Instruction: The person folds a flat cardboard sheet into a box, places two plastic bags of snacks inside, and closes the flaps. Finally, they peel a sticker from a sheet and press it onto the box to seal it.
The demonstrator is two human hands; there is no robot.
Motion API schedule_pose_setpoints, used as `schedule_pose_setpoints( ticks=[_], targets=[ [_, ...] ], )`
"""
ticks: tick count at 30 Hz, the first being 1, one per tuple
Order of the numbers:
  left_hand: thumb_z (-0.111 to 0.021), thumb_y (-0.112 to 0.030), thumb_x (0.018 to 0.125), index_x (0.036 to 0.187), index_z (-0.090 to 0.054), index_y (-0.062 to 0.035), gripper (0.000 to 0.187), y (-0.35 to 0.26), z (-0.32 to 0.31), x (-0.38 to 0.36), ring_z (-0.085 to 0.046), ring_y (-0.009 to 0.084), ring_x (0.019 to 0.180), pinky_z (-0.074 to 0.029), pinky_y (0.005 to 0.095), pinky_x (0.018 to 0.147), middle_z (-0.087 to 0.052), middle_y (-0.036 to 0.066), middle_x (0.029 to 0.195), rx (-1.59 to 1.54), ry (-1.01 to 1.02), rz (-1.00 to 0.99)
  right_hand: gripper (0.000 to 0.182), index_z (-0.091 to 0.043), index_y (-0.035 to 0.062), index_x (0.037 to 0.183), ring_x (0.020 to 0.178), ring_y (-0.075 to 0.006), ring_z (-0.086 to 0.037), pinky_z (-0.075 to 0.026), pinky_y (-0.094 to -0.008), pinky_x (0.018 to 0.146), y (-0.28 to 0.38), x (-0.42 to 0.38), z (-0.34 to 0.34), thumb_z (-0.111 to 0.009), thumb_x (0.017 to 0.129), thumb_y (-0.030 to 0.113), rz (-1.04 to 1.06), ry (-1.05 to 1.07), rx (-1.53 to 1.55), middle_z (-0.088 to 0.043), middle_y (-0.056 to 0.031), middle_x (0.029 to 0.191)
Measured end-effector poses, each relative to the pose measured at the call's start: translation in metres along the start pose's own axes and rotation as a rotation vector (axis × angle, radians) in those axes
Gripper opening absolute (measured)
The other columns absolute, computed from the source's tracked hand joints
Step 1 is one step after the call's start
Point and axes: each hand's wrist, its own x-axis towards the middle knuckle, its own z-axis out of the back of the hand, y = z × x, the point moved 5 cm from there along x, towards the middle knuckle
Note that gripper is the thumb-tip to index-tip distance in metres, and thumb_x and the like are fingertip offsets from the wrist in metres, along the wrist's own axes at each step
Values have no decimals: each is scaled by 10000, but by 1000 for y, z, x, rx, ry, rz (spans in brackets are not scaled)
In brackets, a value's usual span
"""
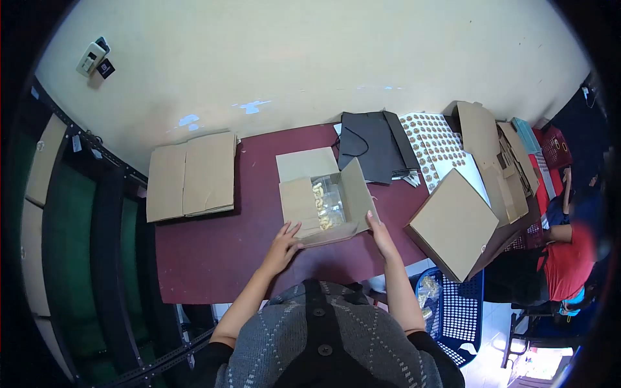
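In the head view, a cardboard box (359, 200) stands on the dark red table in front of me, its lid flaps partly raised. Inside are clear plastic packs (332, 199) with pale, curled pieces, half covered by the left flap. My left hand (283, 249) holds the box's front left corner, fingers spread over the flap and the front side. My right hand (381, 237) grips the right side near the front corner, thumb against the upright flap.
Flattened cardboard boxes (192, 178) lie at the table's left. Behind right are black paper bags (369, 145) and a sticker sheet (430, 136). A closed box (454, 226) overhangs the right edge above a blue basket (475, 310). A person in red (572, 265) is at far right.
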Motion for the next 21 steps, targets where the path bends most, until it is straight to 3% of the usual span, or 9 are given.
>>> schedule_pose_setpoints(
  ticks=[1,4,5,6,9,10,14,16,21],
  targets=[
    [-637,-142,823,1190,-560,-51,386,2,2,0,-328,366,1315,-298,424,1057,-372,146,1427,-212,-165,157,637,-424,-51,1319,1197,-212,-458,-302,-309,1025,3,2,4,-415,948,467,63,-7,21,-519,-143,1273],
    [-728,-149,742,1195,-537,-39,505,9,9,6,-364,344,1294,-301,431,1055,-386,162,1410,-280,-497,192,585,-438,-22,1326,1247,-222,-429,-294,-315,1042,6,2,-4,-425,953,430,113,13,-1,-499,-151,1315],
    [-780,-130,689,1311,-429,-44,719,21,8,10,-372,310,1294,-297,431,1057,-387,184,1400,-241,-519,234,552,-450,17,1330,1254,-231,-426,-301,-329,1041,6,-1,-15,-453,943,411,230,38,-100,-485,-157,1331],
    [-780,-130,689,1311,-429,-44,719,35,4,14,-372,310,1294,-297,431,1057,-387,184,1400,-245,-521,233,523,-462,56,1334,1261,-239,-424,-308,-342,1041,14,-5,-28,-480,934,392,348,62,-201,-472,-164,1348],
    [-756,-25,704,1412,-256,-30,868,60,-8,24,-388,242,1280,-331,377,1049,-370,187,1405,-1007,-343,489,458,-520,86,1287,1246,-327,-425,-331,-377,1035,28,-24,-67,-560,886,304,590,62,-787,-450,-199,1349],
    [-756,-25,704,1412,-256,-30,868,63,-4,28,-388,242,1280,-331,377,1049,-370,187,1405,-1008,-344,487,443,-540,63,1259,1232,-359,-428,-341,-381,1030,27,-31,-80,-576,870,272,670,43,-1094,-456,-220,1333],
    [-667,56,762,1431,-256,-41,792,79,28,40,-443,184,1231,-367,306,1018,-435,135,1370,-895,-206,410,422,-566,75,1227,1142,-378,-475,-387,-398,979,27,-41,-98,-604,843,248,750,17,-1065,-518,-214,1261],
    [-607,69,807,1422,-294,-50,700,96,44,48,-465,145,1198,-357,285,1018,-482,98,1336,-860,50,346,395,-588,86,1196,1022,-349,-526,-428,-413,903,17,-45,-110,-620,830,231,619,388,-729,-574,-183,1199],
    [-547,126,786,1370,-411,-76,633,93,65,71,-460,129,1202,-348,262,1015,-499,67,1330,-718,401,250,342,-591,90,1188,868,-310,-568,-452,-370,823,0,-54,-139,-577,858,178,472,666,-721,-625,-155,1069]
  ],
)
